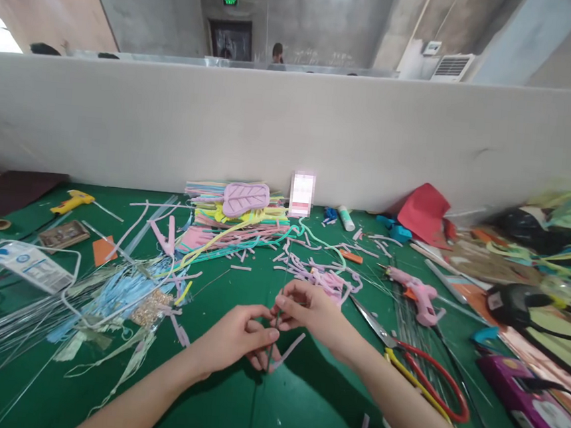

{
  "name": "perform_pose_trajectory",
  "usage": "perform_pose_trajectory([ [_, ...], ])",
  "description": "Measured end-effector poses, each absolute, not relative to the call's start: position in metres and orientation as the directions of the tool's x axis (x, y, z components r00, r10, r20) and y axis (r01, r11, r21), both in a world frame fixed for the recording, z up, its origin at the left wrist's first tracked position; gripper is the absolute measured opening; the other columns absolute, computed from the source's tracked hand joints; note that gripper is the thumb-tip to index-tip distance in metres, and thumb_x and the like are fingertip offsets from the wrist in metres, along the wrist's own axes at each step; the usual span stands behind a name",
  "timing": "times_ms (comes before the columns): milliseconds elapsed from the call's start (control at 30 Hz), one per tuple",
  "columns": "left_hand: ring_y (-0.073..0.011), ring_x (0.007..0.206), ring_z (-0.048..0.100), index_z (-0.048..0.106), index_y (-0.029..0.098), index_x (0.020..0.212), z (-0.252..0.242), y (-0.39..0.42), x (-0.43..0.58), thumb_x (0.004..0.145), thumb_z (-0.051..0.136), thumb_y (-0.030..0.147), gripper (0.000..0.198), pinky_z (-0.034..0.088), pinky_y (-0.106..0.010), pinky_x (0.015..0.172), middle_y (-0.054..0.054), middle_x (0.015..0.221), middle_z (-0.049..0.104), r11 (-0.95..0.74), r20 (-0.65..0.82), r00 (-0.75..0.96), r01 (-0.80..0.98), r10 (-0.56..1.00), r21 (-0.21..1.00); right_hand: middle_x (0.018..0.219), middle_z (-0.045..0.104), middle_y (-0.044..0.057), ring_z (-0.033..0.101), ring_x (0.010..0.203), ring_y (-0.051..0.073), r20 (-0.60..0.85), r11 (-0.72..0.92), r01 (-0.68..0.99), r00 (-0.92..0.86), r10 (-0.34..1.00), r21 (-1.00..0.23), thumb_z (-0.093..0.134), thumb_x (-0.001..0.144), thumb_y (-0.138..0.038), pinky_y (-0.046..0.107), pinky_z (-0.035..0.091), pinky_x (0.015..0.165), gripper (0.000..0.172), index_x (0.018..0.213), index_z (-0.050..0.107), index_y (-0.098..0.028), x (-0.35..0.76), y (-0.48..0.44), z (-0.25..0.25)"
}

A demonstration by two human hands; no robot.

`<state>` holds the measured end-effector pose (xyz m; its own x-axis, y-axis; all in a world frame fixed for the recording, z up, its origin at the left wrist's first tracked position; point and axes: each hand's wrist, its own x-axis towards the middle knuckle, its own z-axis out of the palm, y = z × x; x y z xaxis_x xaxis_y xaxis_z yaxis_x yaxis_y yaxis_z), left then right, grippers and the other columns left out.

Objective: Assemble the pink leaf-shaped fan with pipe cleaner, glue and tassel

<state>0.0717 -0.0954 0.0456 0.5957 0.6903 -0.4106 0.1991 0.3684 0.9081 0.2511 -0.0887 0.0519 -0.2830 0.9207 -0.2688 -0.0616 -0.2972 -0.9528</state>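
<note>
A: Nearest us, both forearms come in over the green table [298, 408]. What are the fingers doing?

B: The left hand [237, 338] has thumb and fingertips pinched together on the lower end of a pink strip [291, 348]. The right hand [311, 311] is curled, its fingertips closed on what looks like a thin wire [276, 320] standing between the hands.

A: How would that strip handle?

B: Light, soft and floppy, I'd judge, and easy to crease. It is best gripped close to the wire with a gentle pinch. The wire seems springy and slippery.

A: And around them?

B: Pink offcuts [327, 281] lie just beyond the right hand, scissors [426, 376] beside that wrist, and a pink glue gun [421, 294] farther right.
</note>
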Motion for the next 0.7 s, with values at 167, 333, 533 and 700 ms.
perform_pose_trajectory([
  [167,-0.0131,0.054,0.065,0.056,0.014,0.078,0.045,-0.104,0.068,0.078,0.067,0.047,0.036,0.048,-0.022,0.052,-0.003,0.067,0.068,0.333,-0.37,0.547,0.171,0.751,0.927,0.075,0.07,0.003,0.067,0.062,0.01,-0.237,-0.273,-0.107,-0.272,0.933,-0.956,0.073,0.07,-0.053,0.022,0.054,0.06,0.041,0.077,0.06,-0.015,0.254,-0.084,0.059],
  [333,-0.0129,0.053,0.066,0.057,0.014,0.077,0.047,-0.112,0.065,0.08,0.066,0.044,0.032,0.046,-0.021,0.05,-0.003,0.068,0.068,0.309,-0.344,0.532,0.155,0.774,0.938,0.073,0.071,0.005,0.067,0.061,0.011,-0.194,-0.224,-0.119,-0.222,0.955,-0.967,0.075,0.069,-0.05,0.022,0.054,0.06,0.038,0.074,0.064,-0.013,0.263,-0.073,0.067],
  [533,-0.0141,0.053,0.067,0.06,0.014,0.079,0.05,-0.112,0.058,0.081,0.065,0.044,0.031,0.048,-0.022,0.052,-0.003,0.07,0.069,0.268,-0.333,0.461,0.202,0.823,0.942,0.071,0.069,0.004,0.067,0.062,0.012,-0.157,-0.162,-0.022,-0.152,0.976,-0.987,0.071,0.068,-0.06,0.024,0.055,0.059,0.046,0.072,0.064,-0.014,0.266,-0.071,0.071],
  [700,-0.0169,0.06,0.07,0.06,0.014,0.082,0.054,-0.113,0.058,0.083,0.063,0.045,0.031,0.052,-0.024,0.058,-0.004,0.074,0.069,0.229,-0.323,0.454,0.25,0.831,0.941,0.067,0.066,0.002,0.065,0.06,0.013,-0.144,-0.141,0.041,-0.108,0.984,-0.989,0.066,0.07,-0.063,0.023,0.051,0.052,0.047,0.072,0.062,-0.016,0.262,-0.079,0.065],
])
